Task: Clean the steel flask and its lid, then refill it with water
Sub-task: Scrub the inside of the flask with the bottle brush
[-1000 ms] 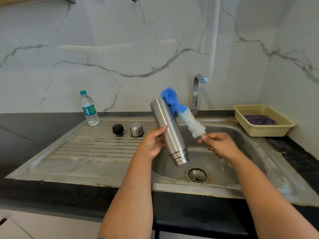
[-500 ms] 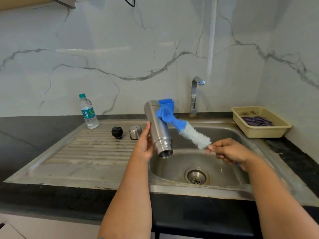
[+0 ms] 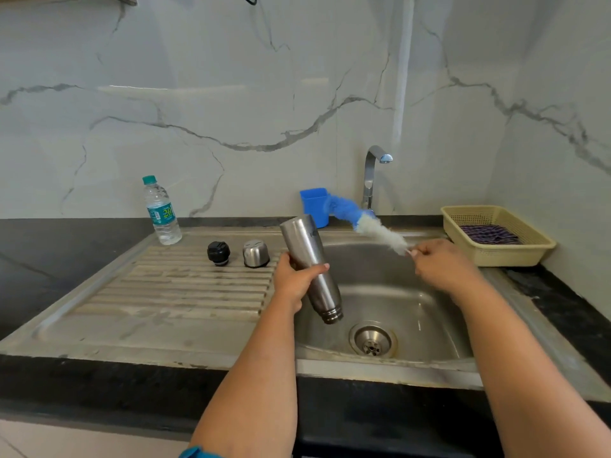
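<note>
Head view: over the sink [image 3: 545, 312], the left hand [image 3: 294, 280] grips the flask [image 3: 309, 259] mouth-down, draining; the right hand [image 3: 441, 267] pinches the bottle brush [image 3: 370, 226], outside it. Lid [image 3: 255, 253] and stopper [image 3: 218, 253] sit unwashed, probably next.

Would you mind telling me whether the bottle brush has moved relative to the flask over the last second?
Yes. The brush has swung right, away from the flask, its blue tip now near the tap.
</note>
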Motion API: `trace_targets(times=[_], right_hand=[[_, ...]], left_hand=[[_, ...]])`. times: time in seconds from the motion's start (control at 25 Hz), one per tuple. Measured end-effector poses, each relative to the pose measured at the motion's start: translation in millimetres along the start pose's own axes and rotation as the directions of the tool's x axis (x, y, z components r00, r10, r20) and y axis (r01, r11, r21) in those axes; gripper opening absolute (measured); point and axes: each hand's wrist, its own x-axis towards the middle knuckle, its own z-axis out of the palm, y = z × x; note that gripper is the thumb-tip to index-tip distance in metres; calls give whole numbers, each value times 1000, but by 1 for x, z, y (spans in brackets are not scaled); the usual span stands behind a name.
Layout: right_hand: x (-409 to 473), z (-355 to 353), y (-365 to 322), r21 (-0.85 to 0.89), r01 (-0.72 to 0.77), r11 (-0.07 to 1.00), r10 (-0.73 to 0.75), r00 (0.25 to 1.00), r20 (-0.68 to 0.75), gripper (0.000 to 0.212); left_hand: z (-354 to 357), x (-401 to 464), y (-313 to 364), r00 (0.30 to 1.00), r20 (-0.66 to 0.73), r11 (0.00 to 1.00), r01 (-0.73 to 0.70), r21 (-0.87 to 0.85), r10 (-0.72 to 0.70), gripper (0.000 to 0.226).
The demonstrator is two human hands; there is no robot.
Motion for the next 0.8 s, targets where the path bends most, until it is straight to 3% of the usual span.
trace_targets(times=[0.16,0.36,0.6,0.8], right_hand=[[24,-3,-42,-127,37,991,-49,995,-91,30],[72,4,-94,-250,71,966,-127,969,-212,27],[129,2,-152,-633,102,767,-254,955,-153,23],[154,15,-179,-756,153,637,-303,951,-62,18]], left_hand=[[0,1,-2,991,-51,973,-107,204,120,68],[0,11,-5,987,-57,971,-138,194,152,68],[1,23,-13,982,-125,981,-123,152,143,68],[4,29,-19,982,-153,988,-97,119,115,69]])
